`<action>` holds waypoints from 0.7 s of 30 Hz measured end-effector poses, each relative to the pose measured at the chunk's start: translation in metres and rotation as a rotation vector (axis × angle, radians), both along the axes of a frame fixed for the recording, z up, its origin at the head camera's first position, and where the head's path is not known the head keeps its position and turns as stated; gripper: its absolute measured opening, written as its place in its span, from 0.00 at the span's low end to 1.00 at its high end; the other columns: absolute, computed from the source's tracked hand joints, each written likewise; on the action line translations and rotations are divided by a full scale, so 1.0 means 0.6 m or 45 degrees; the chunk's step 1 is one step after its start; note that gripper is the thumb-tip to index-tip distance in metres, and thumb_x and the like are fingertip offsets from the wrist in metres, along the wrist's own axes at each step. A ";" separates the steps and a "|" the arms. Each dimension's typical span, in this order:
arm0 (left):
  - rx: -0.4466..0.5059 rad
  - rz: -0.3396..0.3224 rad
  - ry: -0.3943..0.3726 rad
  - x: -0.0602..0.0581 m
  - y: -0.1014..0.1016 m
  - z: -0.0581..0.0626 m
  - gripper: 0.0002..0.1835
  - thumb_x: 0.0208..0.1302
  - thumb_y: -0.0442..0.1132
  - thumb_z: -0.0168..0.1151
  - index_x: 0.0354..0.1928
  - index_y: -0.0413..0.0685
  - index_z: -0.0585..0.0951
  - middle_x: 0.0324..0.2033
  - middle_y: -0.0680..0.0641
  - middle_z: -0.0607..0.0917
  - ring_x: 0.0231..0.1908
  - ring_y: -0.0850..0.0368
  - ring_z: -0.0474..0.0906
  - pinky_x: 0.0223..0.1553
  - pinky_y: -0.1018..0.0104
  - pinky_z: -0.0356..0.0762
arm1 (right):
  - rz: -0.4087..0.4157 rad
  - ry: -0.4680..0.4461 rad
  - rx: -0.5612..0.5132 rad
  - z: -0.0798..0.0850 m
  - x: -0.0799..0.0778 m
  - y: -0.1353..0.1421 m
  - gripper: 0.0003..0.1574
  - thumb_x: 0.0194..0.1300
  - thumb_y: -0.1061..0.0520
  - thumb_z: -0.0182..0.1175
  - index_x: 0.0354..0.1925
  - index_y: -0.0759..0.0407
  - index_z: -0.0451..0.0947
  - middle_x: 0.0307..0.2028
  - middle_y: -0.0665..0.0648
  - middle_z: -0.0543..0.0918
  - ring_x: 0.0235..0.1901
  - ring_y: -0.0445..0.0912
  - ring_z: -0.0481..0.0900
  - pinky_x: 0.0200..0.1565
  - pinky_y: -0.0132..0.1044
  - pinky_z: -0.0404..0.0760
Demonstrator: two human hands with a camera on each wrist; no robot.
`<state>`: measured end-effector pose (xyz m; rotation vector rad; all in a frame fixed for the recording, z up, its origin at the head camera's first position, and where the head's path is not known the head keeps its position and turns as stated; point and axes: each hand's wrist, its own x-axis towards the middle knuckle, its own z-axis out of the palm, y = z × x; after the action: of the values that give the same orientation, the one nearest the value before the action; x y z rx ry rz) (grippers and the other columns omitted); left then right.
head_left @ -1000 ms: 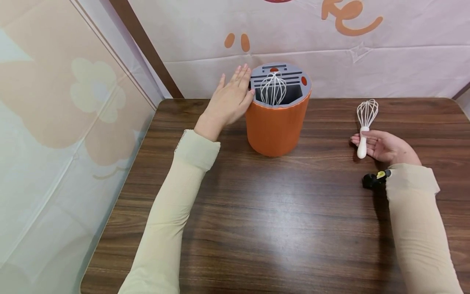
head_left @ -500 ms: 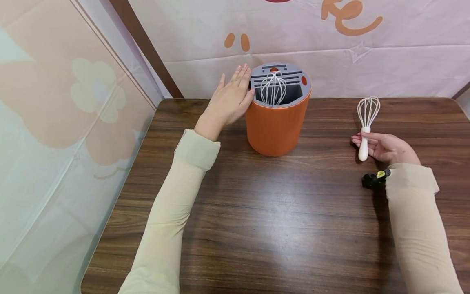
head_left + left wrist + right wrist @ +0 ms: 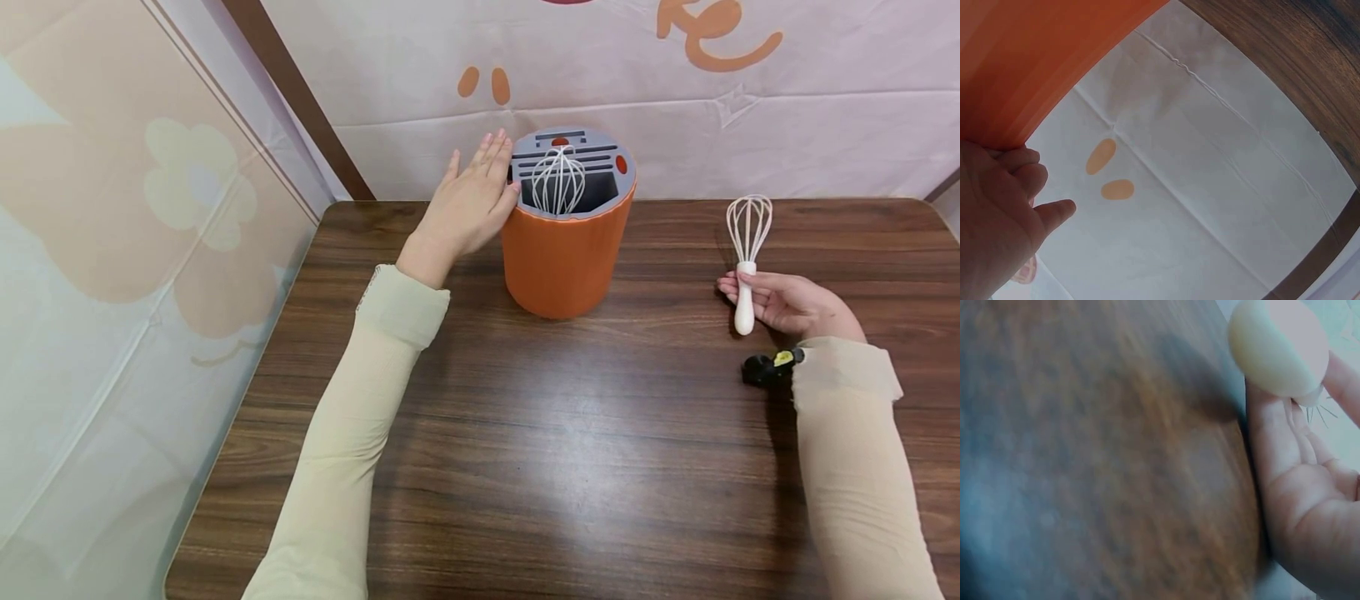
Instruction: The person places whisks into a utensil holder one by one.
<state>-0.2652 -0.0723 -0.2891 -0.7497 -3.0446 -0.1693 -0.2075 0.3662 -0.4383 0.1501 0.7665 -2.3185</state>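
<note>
An orange utensil holder (image 3: pixel 564 267) with a grey slotted top stands at the back of the table. One white whisk (image 3: pixel 558 183) stands in its large compartment, wire loops up. My left hand (image 3: pixel 471 202) rests with extended fingers against the holder's left side; the left wrist view shows the same hand (image 3: pixel 997 219) touching the orange wall (image 3: pixel 1035 56). To the right, my right hand (image 3: pixel 787 302) pinches a second white whisk (image 3: pixel 745 292) by its handle, loops pointing away from me. In the right wrist view the rounded handle end (image 3: pixel 1279 347) looms close.
The brown wooden table (image 3: pixel 570 467) reaches back to a pale patterned cloth (image 3: pixel 420 50). Another cloth (image 3: pixel 150 275) hangs along the left edge. A black wrist camera (image 3: pixel 765 369) juts from the right cuff, low over the tabletop.
The whisk in my right hand has shifted slightly, its handle end moving a little toward me. The left hand and the holder stay where they were.
</note>
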 end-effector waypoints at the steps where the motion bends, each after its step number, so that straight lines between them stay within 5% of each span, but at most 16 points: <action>1: 0.000 0.000 0.001 0.000 0.000 0.000 0.33 0.75 0.54 0.24 0.75 0.45 0.40 0.74 0.51 0.38 0.72 0.61 0.28 0.69 0.54 0.26 | 0.004 0.016 0.001 0.000 0.001 0.000 0.26 0.75 0.67 0.33 0.46 0.77 0.78 0.45 0.69 0.83 0.47 0.55 0.82 0.52 0.40 0.77; 21: 0.003 -0.005 0.005 0.002 -0.001 0.001 0.33 0.75 0.54 0.24 0.75 0.46 0.40 0.74 0.51 0.38 0.72 0.62 0.29 0.69 0.55 0.26 | 0.127 0.122 -0.083 -0.008 -0.002 0.005 0.26 0.75 0.68 0.30 0.51 0.78 0.75 0.50 0.70 0.80 0.52 0.56 0.79 0.56 0.41 0.74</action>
<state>-0.2638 -0.0728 -0.2885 -0.7554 -3.0385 -0.1715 -0.2086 0.3695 -0.4430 -0.0278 0.7276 -2.2659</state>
